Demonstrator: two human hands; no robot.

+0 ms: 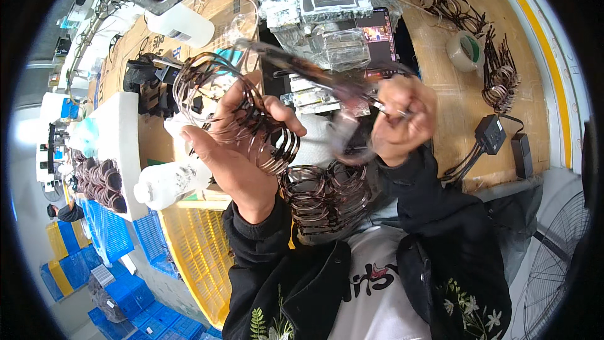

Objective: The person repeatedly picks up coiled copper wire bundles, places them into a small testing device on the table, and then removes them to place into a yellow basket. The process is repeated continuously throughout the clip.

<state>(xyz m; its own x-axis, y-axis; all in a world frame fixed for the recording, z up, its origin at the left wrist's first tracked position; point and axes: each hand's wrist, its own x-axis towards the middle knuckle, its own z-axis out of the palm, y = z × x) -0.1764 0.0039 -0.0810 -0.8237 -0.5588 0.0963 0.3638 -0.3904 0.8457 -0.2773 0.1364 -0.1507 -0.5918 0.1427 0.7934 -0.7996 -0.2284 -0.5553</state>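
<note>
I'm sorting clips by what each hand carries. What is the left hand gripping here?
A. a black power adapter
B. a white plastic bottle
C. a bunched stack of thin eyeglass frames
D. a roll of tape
C: the left hand is closed around a bunched stack of thin eyeglass frames, while the roll of tape, white plastic bottle and black power adapter lie apart from it.

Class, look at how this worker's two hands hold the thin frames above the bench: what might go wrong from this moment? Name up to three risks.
1. The left hand grips a thick fan of thin glasses frames; some could slip out or tangle.
2. The right hand pinches one frame, blurred by motion; it might snag on the bundle or bend.
3. Anything dropped would likely land on the frame stack just below, possibly scattering it.
</note>
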